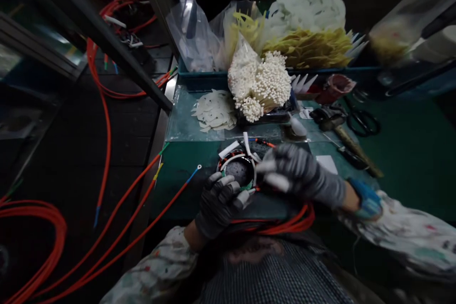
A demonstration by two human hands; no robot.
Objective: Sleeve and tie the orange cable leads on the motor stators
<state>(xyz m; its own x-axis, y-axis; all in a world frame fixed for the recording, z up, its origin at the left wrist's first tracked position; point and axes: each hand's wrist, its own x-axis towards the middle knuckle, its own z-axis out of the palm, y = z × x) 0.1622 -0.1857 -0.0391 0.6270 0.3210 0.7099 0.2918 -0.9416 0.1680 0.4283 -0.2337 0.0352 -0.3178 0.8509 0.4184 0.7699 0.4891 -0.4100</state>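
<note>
A ring-shaped motor stator lies on a dark pad, with white sleeves and red-orange windings around its dark round opening. My left hand, in a grey-striped glove with pale fingertips, grips the stator's lower left rim. At its right side is my right hand, gloved the same way and blurred by motion. Its fingers are curled in; whatever sits between them is hidden. White sleeve pieces stick up at the ring's top. Red cables are bundled below the ring, near my lap.
Behind stand a bag of thin white tubes, a pile of pale slips and stacked yellow sheets. To the right lie a hammer and black scissors. Red cables with lugs cross the left edge, beside a metal post.
</note>
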